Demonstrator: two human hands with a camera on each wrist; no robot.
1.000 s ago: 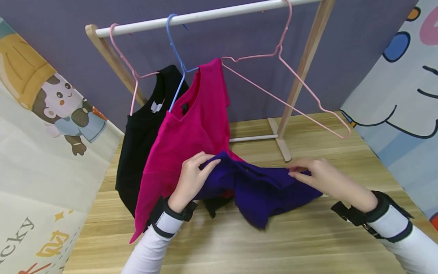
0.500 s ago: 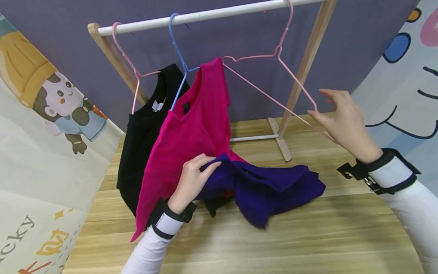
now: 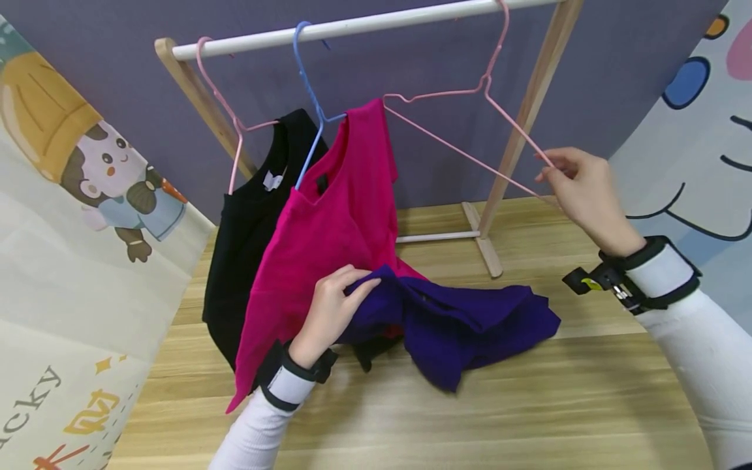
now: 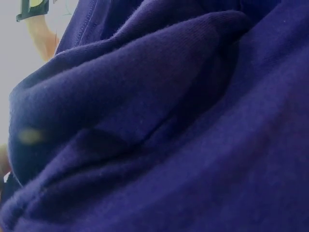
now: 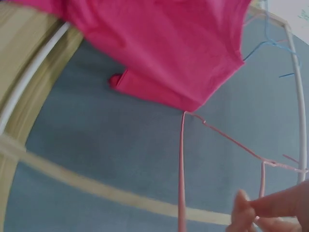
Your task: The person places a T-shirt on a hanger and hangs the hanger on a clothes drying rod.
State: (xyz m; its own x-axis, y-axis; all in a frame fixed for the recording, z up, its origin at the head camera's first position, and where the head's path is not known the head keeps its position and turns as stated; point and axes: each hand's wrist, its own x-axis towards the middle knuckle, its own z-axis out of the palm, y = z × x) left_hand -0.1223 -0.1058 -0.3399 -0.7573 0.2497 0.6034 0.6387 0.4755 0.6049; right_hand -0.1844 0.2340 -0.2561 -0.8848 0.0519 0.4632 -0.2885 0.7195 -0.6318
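My left hand [image 3: 330, 307] pinches the upper left edge of a dark purple-blue garment [image 3: 470, 326], which spreads crumpled to the right over the tabletop. Its folds fill most of the left wrist view, where the cloth [image 4: 159, 106] hides the fingers. Up at the right, my right hand [image 3: 590, 192] pinches the right arm of a bare pink wire hanger [image 3: 518, 124] that hooks over the rail. The right wrist view shows the fingertips [image 5: 244, 212] at that hanger. Beside the left hand hangs a magenta sleeveless top [image 3: 329, 241], partly behind the purple-blue cloth.
The rack's white rail [image 3: 382, 24] runs across the top, with a wooden post [image 3: 537, 85] behind the hanger. A blue hanger [image 3: 307, 85] carries the magenta top. Further left, a black top [image 3: 247, 228] hangs on another pink hanger [image 3: 220, 98]. Printed cloths [image 3: 64, 281] flank the wooden tabletop [image 3: 529, 405].
My right hand has let go of the garment's right side, risen to the pink hanger and pinched its arm. The left hand keeps its pinch on the cloth.
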